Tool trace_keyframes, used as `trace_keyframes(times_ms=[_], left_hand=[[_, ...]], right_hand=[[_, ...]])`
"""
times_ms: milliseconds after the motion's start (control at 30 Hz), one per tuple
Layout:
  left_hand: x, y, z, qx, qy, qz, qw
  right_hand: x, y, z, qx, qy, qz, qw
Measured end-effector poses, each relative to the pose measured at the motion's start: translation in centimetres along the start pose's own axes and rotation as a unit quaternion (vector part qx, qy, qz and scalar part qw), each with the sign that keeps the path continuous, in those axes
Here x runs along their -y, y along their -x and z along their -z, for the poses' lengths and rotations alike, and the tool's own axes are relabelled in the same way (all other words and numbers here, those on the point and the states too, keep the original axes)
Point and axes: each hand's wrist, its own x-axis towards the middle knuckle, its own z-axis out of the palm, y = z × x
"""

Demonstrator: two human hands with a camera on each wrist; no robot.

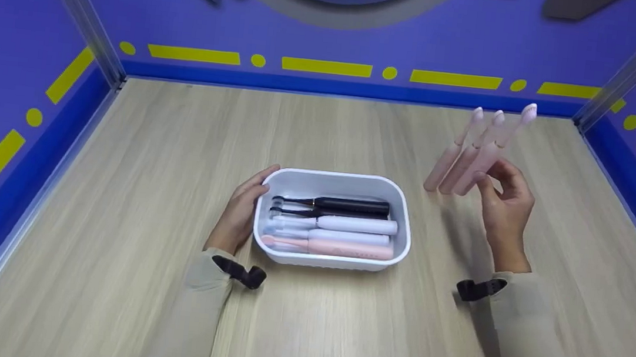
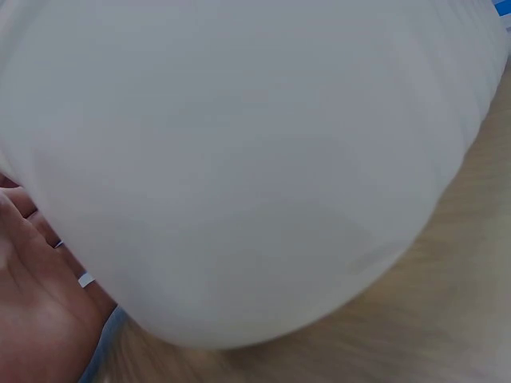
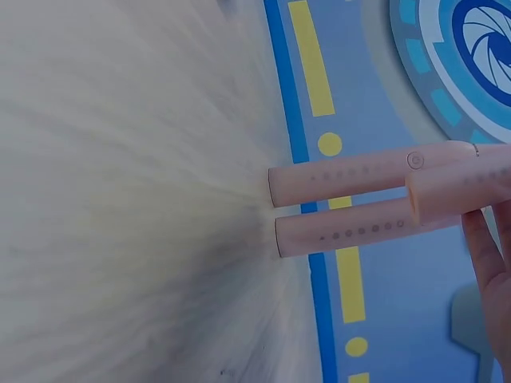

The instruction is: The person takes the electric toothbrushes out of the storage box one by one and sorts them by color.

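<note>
**Pink toothbrushes lifted to the right of the white tub**

Head view: the left hand lies with straight fingers flat against the left end wall of a white tub standing on the wooden counter. It steadies the wall without curling round it. In the tub, just right of that hand, electric toothbrushes lie side by side with their heads toward it: black ones farthest from the person, white ones in the middle and a pink one nearest. Well to the right of the tub, the right hand is raised above the counter, its thumb and fingers pinching the lower part of a fan of three pink toothbrushes, whose heads tilt up and away.

Left wrist view: the tub's white wall fills the frame, with the palm against it at the lower left.

Right wrist view: pink handles jut leftward from the fingertips, over the blurred counter.
</note>
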Motion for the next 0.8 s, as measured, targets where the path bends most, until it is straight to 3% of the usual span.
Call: trace_keyframes(times_ms=[267,467,633,800], left_hand=[[0.0,0.0,0.0,-0.001,-0.005,-0.001,1.0000],[0.0,0.1,0.0,0.006,-0.007,-0.006,0.9999],[0.0,0.0,-0.1,0.006,-0.010,-0.009,0.9999],[0.1,-0.1,0.0,0.003,-0.013,-0.011,0.9999]], right_hand=[[-0.5,-0.2,0.5,-0.026,-0.020,-0.013,0.999],[-1.2,-0.3,0.9,-0.030,0.003,-0.002,1.000],[-1.4,-0.3,1.1,-0.028,-0.009,-0.030,0.999],[-1.5,-0.4,1.2,-0.025,0.013,-0.055,0.998]])
